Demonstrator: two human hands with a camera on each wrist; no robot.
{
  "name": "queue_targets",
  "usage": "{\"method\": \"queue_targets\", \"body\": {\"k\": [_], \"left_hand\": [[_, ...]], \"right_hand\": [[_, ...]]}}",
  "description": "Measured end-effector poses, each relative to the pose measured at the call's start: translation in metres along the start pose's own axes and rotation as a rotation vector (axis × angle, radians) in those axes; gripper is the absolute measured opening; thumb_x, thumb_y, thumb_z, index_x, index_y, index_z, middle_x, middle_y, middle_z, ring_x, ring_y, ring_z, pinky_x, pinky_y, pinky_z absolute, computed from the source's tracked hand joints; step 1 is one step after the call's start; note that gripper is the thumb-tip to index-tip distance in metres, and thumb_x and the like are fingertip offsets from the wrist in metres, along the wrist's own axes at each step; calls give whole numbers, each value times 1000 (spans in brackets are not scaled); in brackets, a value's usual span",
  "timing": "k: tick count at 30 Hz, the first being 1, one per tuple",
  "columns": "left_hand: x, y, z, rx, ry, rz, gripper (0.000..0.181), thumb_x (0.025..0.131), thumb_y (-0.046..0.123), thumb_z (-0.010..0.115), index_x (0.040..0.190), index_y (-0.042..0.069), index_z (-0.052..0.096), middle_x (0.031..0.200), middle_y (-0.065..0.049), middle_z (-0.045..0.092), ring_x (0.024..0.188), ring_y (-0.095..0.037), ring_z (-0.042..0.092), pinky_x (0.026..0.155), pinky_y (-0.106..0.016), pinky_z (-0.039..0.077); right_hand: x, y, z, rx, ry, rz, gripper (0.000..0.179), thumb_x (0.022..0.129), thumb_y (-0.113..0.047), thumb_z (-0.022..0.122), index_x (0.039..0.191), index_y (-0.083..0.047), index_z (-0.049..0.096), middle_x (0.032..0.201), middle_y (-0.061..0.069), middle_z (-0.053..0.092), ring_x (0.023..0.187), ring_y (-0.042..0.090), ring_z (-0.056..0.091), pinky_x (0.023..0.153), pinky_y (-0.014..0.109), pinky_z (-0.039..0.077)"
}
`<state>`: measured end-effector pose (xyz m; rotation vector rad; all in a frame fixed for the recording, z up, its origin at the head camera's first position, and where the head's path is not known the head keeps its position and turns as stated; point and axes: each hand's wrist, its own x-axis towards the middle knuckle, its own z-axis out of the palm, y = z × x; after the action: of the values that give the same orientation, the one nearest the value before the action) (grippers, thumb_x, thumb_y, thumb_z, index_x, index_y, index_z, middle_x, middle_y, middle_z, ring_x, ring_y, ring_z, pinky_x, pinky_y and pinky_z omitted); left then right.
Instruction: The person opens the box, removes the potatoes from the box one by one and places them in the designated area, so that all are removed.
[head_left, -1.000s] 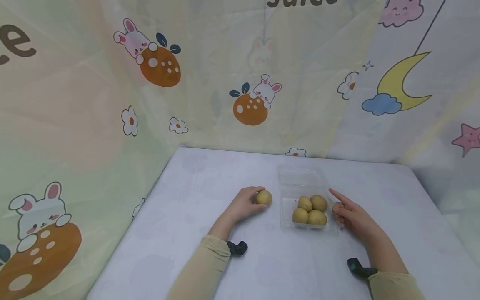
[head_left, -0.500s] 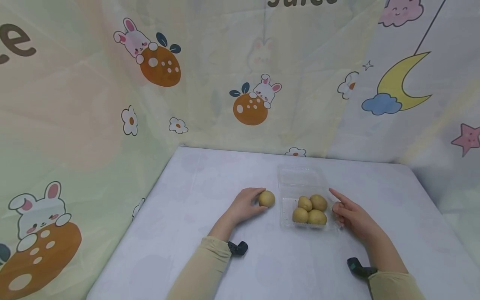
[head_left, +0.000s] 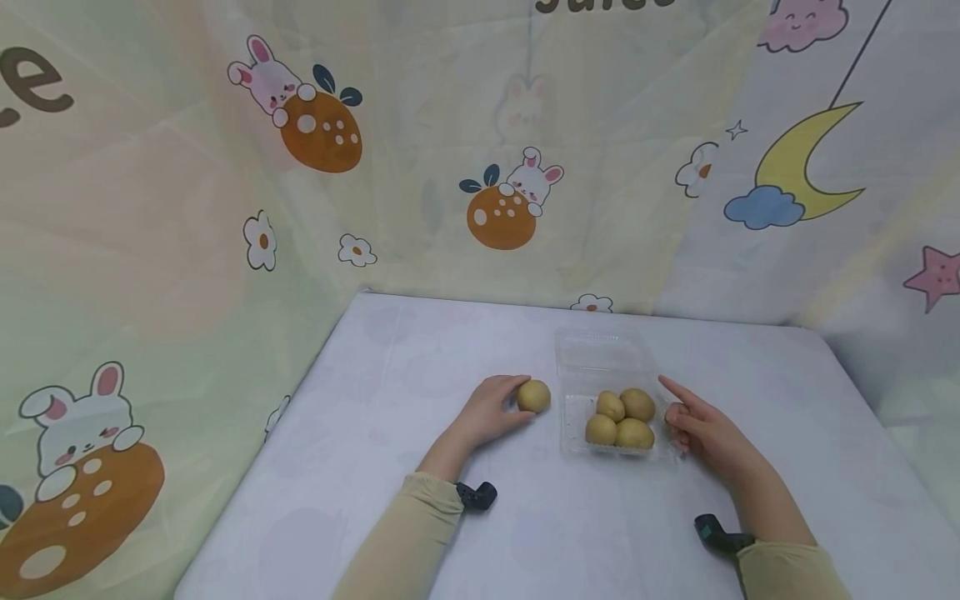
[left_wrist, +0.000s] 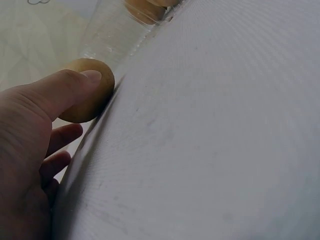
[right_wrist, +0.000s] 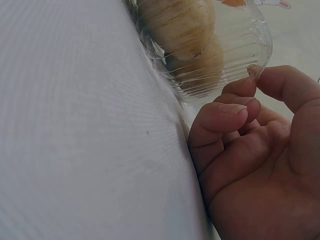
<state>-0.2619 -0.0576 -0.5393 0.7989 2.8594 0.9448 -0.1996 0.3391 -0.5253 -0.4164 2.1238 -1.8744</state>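
In the head view, my left hand (head_left: 490, 410) pinches a round potato (head_left: 534, 397) between thumb and fingers, left of a clear plastic box (head_left: 573, 427). The left wrist view shows the thumb across the potato (left_wrist: 90, 110), which sits close over the table. Several more potatoes (head_left: 634, 433) lie in the box, whose lid (head_left: 597, 354) is folded back. My right hand (head_left: 708, 437) is at the box's right side, index finger pointing forward. In the right wrist view, its thumb and a curled finger pinch the rim of the box (right_wrist: 260, 60).
The table (head_left: 360, 400) has a pale cloth over it. Printed fabric walls (head_left: 405, 125) with rabbits, fruit and a moon rise behind and to the left and right. Each wrist wears a small black device, one on the left wrist (head_left: 477, 497), one on the right (head_left: 722, 535).
The left hand has shifted the potato slightly to the right, towards the box, then held it still over the last half second. The right hand and the box stay in place.
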Motion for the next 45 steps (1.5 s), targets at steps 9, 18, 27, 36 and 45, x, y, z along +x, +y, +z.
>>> {"method": "queue_targets", "body": {"k": [9,18,27,36,45], "left_hand": [[1,0,-1,-24,-10,-16,67,88,46,71,147,26,46,147,1,52,138,-22,46,116,-42,35],[3,1,-7,-143,-44,-70,79,86,53,71,152,29,35,145,0,52,140,-24,42,116,-45,35],[18,12,-17,-214,-48,-55,76,88,53,69,153,34,34,151,1,44,142,-24,40,115,-46,36],[43,49,-31,-208,-163,-38,81,87,60,65,155,37,26,149,0,42,120,-17,54,94,-35,51],[59,77,-37,-136,-281,10,66,88,61,64,143,29,48,132,-3,53,110,-16,57,93,-32,50]], "right_hand": [[0,-1,0,5,2,2,61,106,-12,42,158,-7,10,82,-6,47,62,24,38,54,32,43],[0,0,0,-1,-6,-17,61,106,-11,41,158,-6,10,81,-6,47,63,28,36,54,32,43],[0,1,-1,-7,0,-15,61,106,-11,42,158,-7,11,81,-7,48,63,25,40,56,31,44],[-1,2,-1,0,1,-13,61,106,-11,42,158,-7,11,82,-6,48,63,25,38,55,32,43],[1,2,-2,12,-24,-40,61,106,-9,41,158,-7,10,82,-7,49,64,28,36,54,32,43]]}}
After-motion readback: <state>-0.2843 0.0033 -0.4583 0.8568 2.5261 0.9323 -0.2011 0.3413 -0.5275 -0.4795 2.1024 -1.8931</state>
